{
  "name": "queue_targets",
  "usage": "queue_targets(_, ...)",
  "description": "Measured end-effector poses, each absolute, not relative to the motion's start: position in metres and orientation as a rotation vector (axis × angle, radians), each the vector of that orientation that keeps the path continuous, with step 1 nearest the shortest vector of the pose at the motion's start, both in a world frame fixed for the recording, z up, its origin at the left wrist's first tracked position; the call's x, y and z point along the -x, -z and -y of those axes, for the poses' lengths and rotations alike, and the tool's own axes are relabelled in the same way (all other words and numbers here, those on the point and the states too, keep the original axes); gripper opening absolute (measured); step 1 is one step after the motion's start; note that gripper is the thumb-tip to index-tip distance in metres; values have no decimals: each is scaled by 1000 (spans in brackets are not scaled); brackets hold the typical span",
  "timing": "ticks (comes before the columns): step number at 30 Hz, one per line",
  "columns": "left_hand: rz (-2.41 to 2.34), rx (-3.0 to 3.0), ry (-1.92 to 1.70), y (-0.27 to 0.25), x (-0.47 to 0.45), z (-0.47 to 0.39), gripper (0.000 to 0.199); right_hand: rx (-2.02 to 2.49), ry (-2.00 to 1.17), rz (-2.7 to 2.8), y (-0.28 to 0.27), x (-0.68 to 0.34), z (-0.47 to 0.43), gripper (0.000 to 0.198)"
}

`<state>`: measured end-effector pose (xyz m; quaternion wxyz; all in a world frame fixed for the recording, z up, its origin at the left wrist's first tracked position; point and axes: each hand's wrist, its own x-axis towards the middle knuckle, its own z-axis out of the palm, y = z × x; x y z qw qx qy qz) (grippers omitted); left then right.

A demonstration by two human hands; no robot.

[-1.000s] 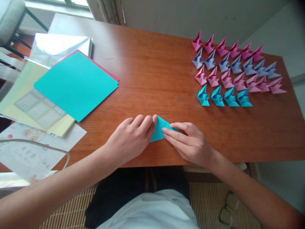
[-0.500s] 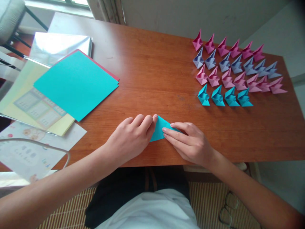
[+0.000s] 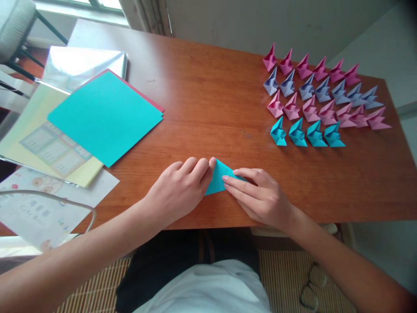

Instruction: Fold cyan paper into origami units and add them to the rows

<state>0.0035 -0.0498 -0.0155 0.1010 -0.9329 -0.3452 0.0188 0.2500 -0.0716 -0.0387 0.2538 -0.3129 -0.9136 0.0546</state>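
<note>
Having a grey padded stool point(image 3: 16, 32) at the far left, beyond the end of the wooden surface point(image 3: 202, 104). Showing near the front left corner a white printed sheet point(image 3: 35, 217), crossed by a pale cable point(image 3: 48, 194), with pale yellow paper point(image 3: 35, 113) in a clear sleeve partly over it and a glossy wrapped pack point(image 3: 84, 61) behind. Overlapping both yellow paper and pack with turquoise square sheets point(image 3: 107, 119), turned corner-on, with a thin strip of red paper point(image 3: 138, 91) peeping out along the upper right side.

Reaching in at front centre with the left hand point(image 3: 180, 184), curled tightly with knuckles up, closed on the left part of a small folded turquoise paper point(image 3: 217, 177), one fingertip at its top corner. Cannot tell how its hidden digits lie.

Just beside, holding the right part of the same paper against the surface, near the front edge, with the right hand point(image 3: 260, 193), fingers half bent and slightly apart, tips on the paper.

Farther right, well apart from both hands, displaying four rows of folded pieces, from back to front: six deep pink pieces point(image 3: 319, 71), seven lavender pieces point(image 3: 322, 90), seven light pink pieces point(image 3: 327, 115), four turquoise pieces point(image 3: 316, 135). Lying below, on a slatted mat point(image 3: 276, 278): glasses point(image 3: 309, 298).
</note>
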Motion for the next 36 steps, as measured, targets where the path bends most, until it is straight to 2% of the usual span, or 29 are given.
queue_targets(6, 1041, 2757, 39, 5, -3, 54, 33, 839, -120, 2477, 38, -249, 71, 28)
queue_targets(16, 1006, 2848, 5, 7, -14, 70, 41, 834, -116, 2501, 41, -250, 72, 28)
queue_targets(36, 1024, 2833, 157, 16, -11, 67, 39, 820, -119, 2482, 38, -249, 70, 24)
